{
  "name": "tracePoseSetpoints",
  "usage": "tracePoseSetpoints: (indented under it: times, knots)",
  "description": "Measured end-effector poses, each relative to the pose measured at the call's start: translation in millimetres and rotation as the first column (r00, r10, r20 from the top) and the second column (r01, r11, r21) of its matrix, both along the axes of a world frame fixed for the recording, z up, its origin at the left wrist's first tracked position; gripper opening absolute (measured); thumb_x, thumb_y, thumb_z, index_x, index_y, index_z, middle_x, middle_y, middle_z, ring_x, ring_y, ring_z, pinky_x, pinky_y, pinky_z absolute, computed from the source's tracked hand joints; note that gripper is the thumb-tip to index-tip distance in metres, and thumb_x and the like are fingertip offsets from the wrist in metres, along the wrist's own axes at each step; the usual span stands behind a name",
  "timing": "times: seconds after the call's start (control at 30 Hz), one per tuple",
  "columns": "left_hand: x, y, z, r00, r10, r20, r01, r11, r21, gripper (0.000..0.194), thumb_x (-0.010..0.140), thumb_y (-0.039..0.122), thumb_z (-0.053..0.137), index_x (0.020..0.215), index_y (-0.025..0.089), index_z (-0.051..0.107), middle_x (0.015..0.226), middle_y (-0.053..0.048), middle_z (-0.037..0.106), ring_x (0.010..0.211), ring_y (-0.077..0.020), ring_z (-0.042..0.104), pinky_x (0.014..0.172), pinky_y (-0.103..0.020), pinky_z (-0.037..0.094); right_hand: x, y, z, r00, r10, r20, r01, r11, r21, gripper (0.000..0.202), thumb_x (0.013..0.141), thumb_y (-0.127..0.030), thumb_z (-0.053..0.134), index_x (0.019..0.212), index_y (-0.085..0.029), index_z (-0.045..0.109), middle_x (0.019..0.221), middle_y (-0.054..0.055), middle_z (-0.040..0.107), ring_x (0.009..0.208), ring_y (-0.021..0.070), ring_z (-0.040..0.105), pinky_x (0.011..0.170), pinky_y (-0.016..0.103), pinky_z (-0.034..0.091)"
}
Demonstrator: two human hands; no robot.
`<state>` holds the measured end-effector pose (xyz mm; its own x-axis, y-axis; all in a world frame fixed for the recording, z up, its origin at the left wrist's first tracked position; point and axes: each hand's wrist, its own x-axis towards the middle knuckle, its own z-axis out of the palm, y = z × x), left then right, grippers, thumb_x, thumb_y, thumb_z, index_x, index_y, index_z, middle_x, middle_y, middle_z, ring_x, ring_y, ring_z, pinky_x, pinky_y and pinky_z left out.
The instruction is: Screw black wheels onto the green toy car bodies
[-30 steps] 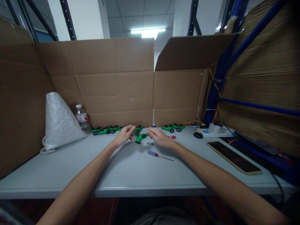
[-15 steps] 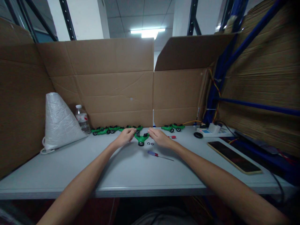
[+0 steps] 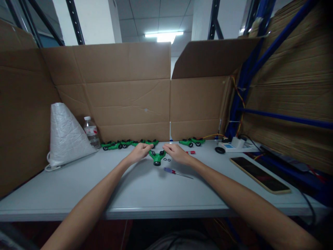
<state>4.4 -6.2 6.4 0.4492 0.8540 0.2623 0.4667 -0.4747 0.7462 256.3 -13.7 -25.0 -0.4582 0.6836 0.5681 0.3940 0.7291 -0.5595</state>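
A green Y-shaped hose splitter [image 3: 157, 159] with black fittings is held up over the middle of the table, its single black-collared end pointing toward me. My left hand [image 3: 141, 152] is closed at the tip of its left branch, fingers curled. On the other branch, my right hand [image 3: 176, 152] pinches the tip with thumb and fingers. The fingertips of both hands are partly hidden. Just right of the splitter lie two small black rings [image 3: 167, 159]. Nearer me rests a screwdriver [image 3: 177, 172] with a blue and red handle. A red-handled tool [image 3: 191, 152] shows partly behind my right hand.
Similar green splitters [image 3: 111, 146] line the back left, with more [image 3: 192, 141] at back right. A white bag [image 3: 66, 139] and water bottle [image 3: 91, 132] stand left. To the right are a phone [image 3: 260, 174], a black ring [image 3: 220, 150] and a power strip [image 3: 235, 146]. Cardboard walls [image 3: 125, 100] enclose the table.
The splitter has tipped slightly, its collared end moving a little down and toward me. Both hands have shifted only slightly and keep their hold.
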Motion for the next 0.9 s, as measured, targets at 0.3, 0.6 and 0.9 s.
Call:
tracePoseSetpoints:
  times: [0.3, 0.6, 0.9]
  knots:
    - [3.9, -4.1, 1.8, 1.000, 0.009, -0.005, -0.009, 1.000, 0.018, 0.064, 0.091, 0.076, 0.047, 0.058, 0.022, 0.036, 0.050, 0.004, 0.038, 0.049, -0.0110, 0.030, 0.053, -0.028, 0.022, -1.2, 2.3, -1.6, 0.985, 0.057, -0.164, -0.094, 0.969, -0.227, 0.050, 0.100, -0.060, 0.046, 0.067, -0.024, 0.034, 0.062, -0.005, 0.031, 0.057, 0.0128, 0.028, 0.055, 0.028, 0.021]
    - [5.4, -2.6, 2.4, 1.000, 0.007, -0.009, -0.007, 0.999, 0.054, 0.060, 0.093, 0.071, 0.044, 0.059, 0.023, 0.034, 0.051, 0.005, 0.035, 0.050, -0.0106, 0.027, 0.054, -0.028, 0.020, 1.4, 9.1, -4.2, 0.972, 0.049, -0.232, -0.133, 0.924, -0.360, 0.045, 0.094, -0.057, 0.052, 0.068, -0.025, 0.034, 0.058, -0.007, 0.029, 0.052, 0.0106, 0.023, 0.050, 0.027, 0.017]
    - [3.5, -2.1, 6.3, 1.000, -0.016, -0.023, 0.017, 0.997, 0.074, 0.056, 0.094, 0.063, 0.046, 0.057, 0.022, 0.036, 0.052, 0.005, 0.036, 0.052, -0.0108, 0.028, 0.055, -0.029, 0.021, 5.0, 11.1, 0.9, 0.976, 0.051, -0.211, -0.123, 0.931, -0.344, 0.043, 0.092, -0.053, 0.053, 0.066, -0.024, 0.033, 0.058, -0.007, 0.029, 0.053, 0.0102, 0.024, 0.052, 0.026, 0.018]
